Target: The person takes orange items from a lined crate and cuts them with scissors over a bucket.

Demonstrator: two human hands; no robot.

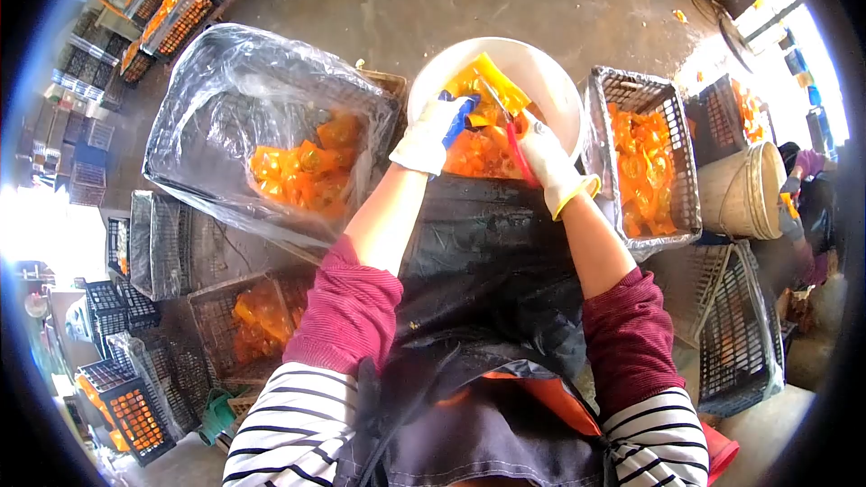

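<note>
striped sleeves [293,410], maroon cuffs [356,311], dark apron [478,437], whitish gloves [421,140]

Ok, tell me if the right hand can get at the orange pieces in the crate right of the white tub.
Probably yes: the crate is open-topped and close by, its orange pieces exposed. But the right hand grips a red-handled tool, which it might need to put down first.

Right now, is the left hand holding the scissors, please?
No, the scissors are in the right hand, while the left hand grips the yellow piece.
</note>
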